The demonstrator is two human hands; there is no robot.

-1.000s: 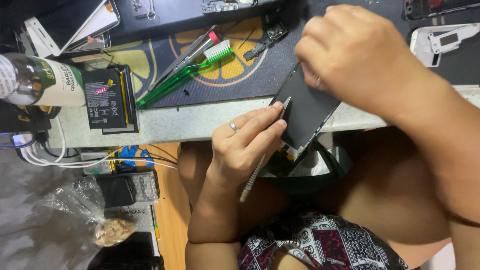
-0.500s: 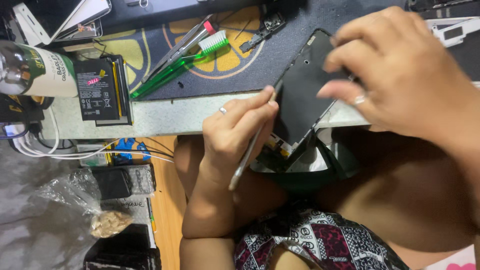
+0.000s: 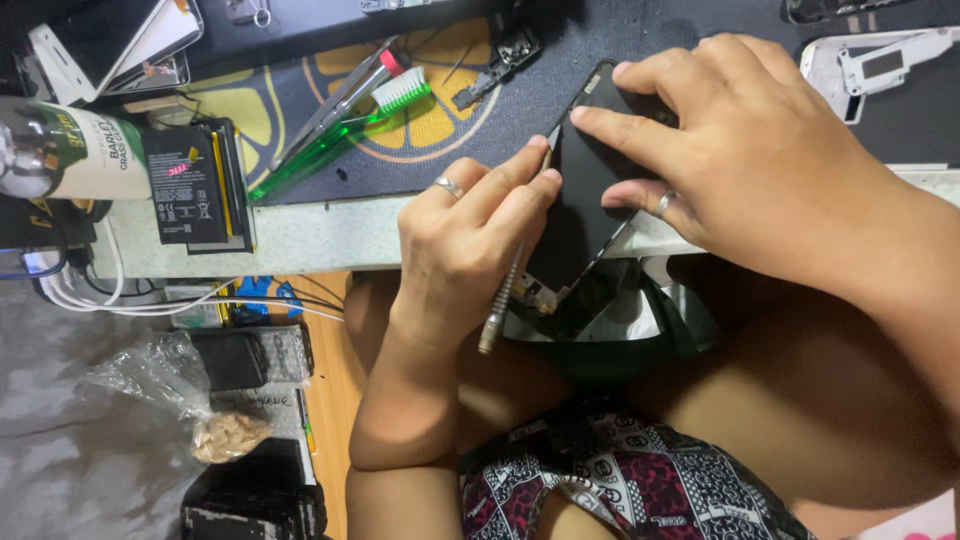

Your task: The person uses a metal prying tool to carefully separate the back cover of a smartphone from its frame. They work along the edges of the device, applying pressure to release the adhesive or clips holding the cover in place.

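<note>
- The left hand (image 3: 460, 240) is pinching a thin metal tool (image 3: 503, 290) in a narrow grip, its tip pressing at the phone (image 3: 585, 200) edge.
- The right hand (image 3: 760, 150) is holding the phone, which is overhanging the desk (image 3: 320, 240) rim.
- A slip could, I judge, gouge the phone or drop it lapward.
- The toothbrush (image 3: 340, 135) and battery (image 3: 195, 185) are lying well apart, leaving room leftward.

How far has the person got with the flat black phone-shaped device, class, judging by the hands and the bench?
Done: loose small parts and a white frame piece already lie on the dark work mat. In hand: the right hand steadies the flat black phone-shaped device while the left hand works a thin metal tool at its edge. Left: the device looks unseparated; the green toothbrush lies unused.
</note>
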